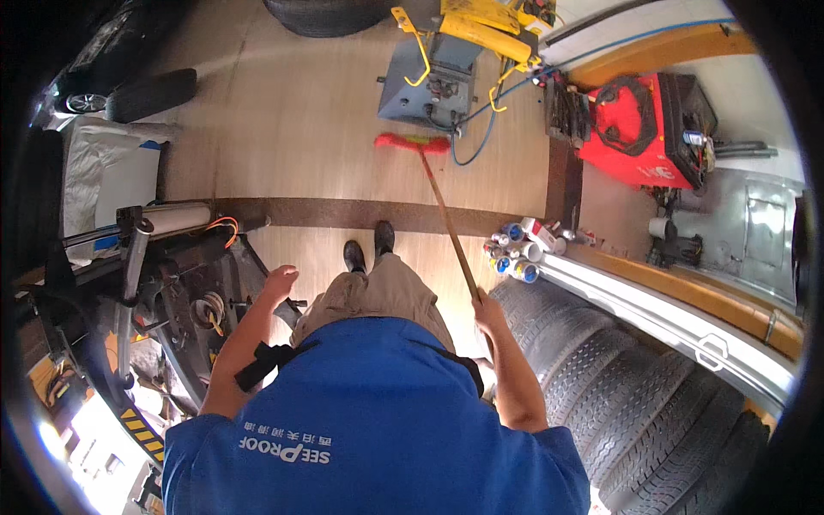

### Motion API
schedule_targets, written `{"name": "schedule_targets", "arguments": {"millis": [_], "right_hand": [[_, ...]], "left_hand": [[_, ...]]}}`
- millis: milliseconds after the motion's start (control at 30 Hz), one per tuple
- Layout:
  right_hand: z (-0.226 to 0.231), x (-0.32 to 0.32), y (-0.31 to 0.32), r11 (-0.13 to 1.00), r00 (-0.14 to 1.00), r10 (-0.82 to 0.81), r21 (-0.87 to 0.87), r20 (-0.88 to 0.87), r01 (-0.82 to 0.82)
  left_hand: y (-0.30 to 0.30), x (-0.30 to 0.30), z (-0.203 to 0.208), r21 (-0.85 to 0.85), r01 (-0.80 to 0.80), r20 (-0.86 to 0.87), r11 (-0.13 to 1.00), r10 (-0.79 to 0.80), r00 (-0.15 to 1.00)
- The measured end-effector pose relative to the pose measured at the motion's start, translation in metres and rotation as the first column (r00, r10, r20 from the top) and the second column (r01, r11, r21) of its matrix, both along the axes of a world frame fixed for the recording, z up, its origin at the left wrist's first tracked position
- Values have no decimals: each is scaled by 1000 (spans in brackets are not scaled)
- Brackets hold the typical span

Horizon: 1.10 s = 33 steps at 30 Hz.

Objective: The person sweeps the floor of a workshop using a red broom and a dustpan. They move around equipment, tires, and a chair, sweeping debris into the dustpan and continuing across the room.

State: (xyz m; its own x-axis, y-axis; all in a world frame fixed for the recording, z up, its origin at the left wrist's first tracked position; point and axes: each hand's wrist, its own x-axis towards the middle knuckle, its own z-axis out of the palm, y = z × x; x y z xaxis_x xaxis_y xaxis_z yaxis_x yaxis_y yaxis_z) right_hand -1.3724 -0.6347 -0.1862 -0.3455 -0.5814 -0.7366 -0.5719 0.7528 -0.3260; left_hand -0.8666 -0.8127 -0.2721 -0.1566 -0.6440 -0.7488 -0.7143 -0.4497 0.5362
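Observation:
My right hand (489,314) is wrapped round the upper part of a long wooden broom handle (453,230). The handle slants forward and left to a red broom head (412,143), which rests on the floor just in front of a grey machine. My left hand (279,283) hangs at my left side, its fingers loosely curled with nothing seen in them. Beside it on the left is a black and grey machine with arms (180,322).
Ahead stands the grey machine with yellow arms (429,81), a blue hose (489,142) trailing from it. A row of tyres (618,386) lies at my right, near several cans (519,251). A red machine (631,129) stands far right. A dark strip (335,212) crosses the floor.

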Motion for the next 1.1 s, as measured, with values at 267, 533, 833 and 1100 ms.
{"name": "schedule_targets", "arguments": {"millis": [267,533,833,1100], "right_hand": [[-1,39,55,991,999,-52,119,-15,54],[87,54,203,885,900,-407,312,155,347],[74,-7,118,841,875,-463,242,-138,483],[-6,-146,-65,844,866,-490,-195,99,500]], "left_hand": [[-4,-7,-4,-83,258,-7,962,-260,966],[14,42,-89,-70,301,6,951,-301,954],[-4,-12,-75,140,150,-28,979,-148,989],[-70,-34,-72,5,193,34,981,-193,981]]}}
